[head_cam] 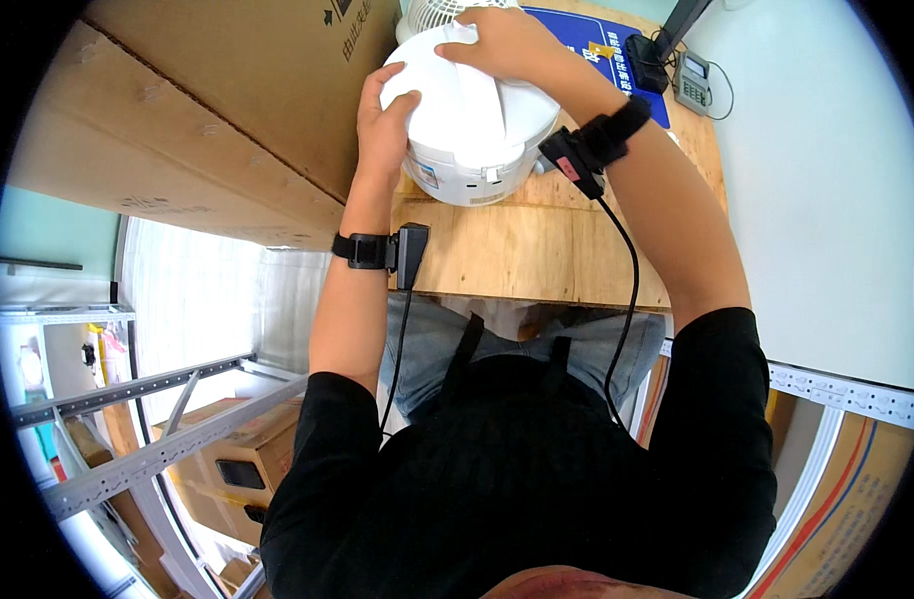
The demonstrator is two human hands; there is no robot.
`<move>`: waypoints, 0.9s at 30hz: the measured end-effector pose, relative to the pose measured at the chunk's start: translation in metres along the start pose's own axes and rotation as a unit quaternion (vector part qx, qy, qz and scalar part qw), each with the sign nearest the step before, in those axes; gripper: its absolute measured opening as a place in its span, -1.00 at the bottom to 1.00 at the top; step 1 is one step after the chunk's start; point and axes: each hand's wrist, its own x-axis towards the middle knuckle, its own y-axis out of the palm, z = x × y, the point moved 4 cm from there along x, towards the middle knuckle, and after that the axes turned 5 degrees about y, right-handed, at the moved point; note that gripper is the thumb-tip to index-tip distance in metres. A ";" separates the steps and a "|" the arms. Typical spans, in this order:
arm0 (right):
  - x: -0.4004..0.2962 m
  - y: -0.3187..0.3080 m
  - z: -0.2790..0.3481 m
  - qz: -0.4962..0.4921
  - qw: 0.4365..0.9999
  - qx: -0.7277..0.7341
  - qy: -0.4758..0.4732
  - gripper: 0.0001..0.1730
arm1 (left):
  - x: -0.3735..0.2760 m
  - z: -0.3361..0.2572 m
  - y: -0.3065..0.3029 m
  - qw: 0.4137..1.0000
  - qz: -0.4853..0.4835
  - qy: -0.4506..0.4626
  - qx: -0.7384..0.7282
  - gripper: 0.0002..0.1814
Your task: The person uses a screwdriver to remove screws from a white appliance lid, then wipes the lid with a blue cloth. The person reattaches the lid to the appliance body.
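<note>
A round white appliance with a lid and a front latch, which looks like a rice cooker, stands on the wooden table. My left hand rests against the left side of its lid, thumb and fingers spread. Over the far right part of the lid lies my right hand, its thumb and index finger near a raised piece at the top; whether it grips that piece I cannot tell. Behind the appliance is a white slatted object, partly hidden. Both wrists wear black straps with cabled devices.
A large cardboard box stands close on the left. At the back right are a blue printed mat, a black stand and a grey keypad device with a cable. Metal shelving and a carton are lower left.
</note>
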 end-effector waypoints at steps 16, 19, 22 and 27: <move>-0.057 0.006 -0.058 0.063 0.883 0.397 0.241 -0.42 | 0.000 0.011 -0.003 0.999 -0.030 0.017 -0.037 -0.54; -0.057 0.009 -0.062 0.051 0.888 0.394 0.233 -0.43 | 0.000 0.016 -0.006 0.999 -0.026 0.015 -0.042 -0.55; -0.056 0.013 -0.068 0.033 0.890 0.401 0.212 -0.41 | -0.001 0.015 -0.005 0.999 -0.027 0.021 -0.041 -0.54; -0.056 0.017 -0.072 0.013 0.903 0.383 0.193 -0.40 | -0.002 0.016 -0.005 0.998 -0.032 0.021 -0.050 -0.53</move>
